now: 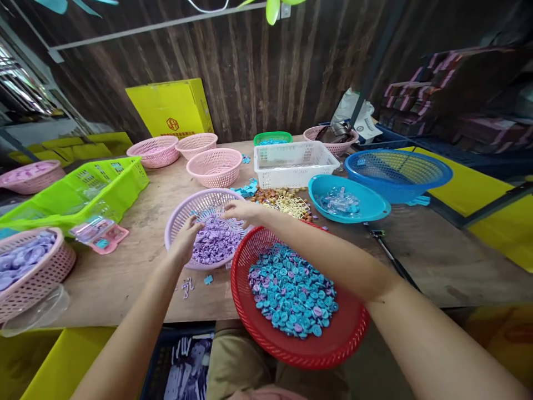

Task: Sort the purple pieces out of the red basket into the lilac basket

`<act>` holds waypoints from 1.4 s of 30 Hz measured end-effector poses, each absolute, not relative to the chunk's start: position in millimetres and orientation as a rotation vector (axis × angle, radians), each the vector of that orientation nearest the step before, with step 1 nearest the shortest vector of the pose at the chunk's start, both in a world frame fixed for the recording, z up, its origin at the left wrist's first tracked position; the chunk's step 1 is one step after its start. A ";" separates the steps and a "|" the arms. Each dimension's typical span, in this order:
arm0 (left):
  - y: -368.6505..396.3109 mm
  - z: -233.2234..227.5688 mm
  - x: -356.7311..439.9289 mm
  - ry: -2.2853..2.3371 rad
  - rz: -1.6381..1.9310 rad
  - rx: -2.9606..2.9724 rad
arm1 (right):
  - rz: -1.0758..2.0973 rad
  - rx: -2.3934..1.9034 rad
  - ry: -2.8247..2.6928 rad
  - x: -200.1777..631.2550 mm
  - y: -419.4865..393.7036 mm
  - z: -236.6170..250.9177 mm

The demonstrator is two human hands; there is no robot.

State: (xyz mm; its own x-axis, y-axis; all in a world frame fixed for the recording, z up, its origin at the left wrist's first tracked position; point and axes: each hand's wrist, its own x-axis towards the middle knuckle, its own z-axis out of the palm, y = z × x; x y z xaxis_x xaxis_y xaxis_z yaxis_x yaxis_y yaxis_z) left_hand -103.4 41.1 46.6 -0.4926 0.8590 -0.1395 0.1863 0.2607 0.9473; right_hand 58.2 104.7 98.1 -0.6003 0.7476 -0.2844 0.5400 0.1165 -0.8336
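A lilac basket (172,230) stands on the table with a heap of small purple plastic pieces (214,244) in it. My left hand (187,240) is over its left side, fingers apart, with nothing seen in them. Above the basket's right side, my right hand (245,212) is held with fingers loosely bent and parted; I see nothing in it. A red basket (300,355) rests tilted between the table's edge and my lap. In it lie many small turquoise discs (287,294) with some purple ones among them. My right forearm crosses over this basket and hides part of it.
Pink baskets (216,166), a white basket (291,178), a turquoise bowl (353,214) and a blue basket (400,189) stand further back. Brown and cream pieces (287,204) lie loose behind. At left are a green crate (120,194) and a pink case (110,236).
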 end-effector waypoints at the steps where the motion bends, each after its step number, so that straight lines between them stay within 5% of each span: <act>1: 36.7 42.1 -100.9 1.875 1.286 1.062 | 1.403 -1.259 -2.252 73.3 102.8 97.6; 6: 11.9 34.1 -42.8 1.591 1.179 1.648 | 0.937 -1.495 -2.650 165.9 80.5 73.0; 12: 14.8 18.2 15.6 1.460 0.353 2.208 | 0.611 -1.974 -2.729 227.3 34.6 30.6; 20: 8.9 14.2 4.2 1.539 -0.431 2.398 | 0.482 -1.675 -2.713 226.2 13.5 7.3; 30: 21.0 -5.0 9.4 1.417 -0.511 2.431 | 0.441 -1.478 -2.978 187.7 13.1 -3.0; 35: 30.4 2.0 0.5 1.369 -0.130 2.178 | 0.644 -1.470 -2.822 193.7 21.2 -0.1; 42: 42.1 11.8 8.5 1.520 0.208 1.627 | 1.743 -1.497 -1.755 216.2 42.2 7.8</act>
State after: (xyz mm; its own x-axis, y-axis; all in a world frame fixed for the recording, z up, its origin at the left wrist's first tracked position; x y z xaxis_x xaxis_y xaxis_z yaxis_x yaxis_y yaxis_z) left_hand 8.5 42.1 11.8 0.2385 0.8730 -0.4253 0.7266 0.1301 0.6746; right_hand 216.2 42.2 7.8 -0.4411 0.7682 -0.4640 0.4694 -0.2431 -0.8488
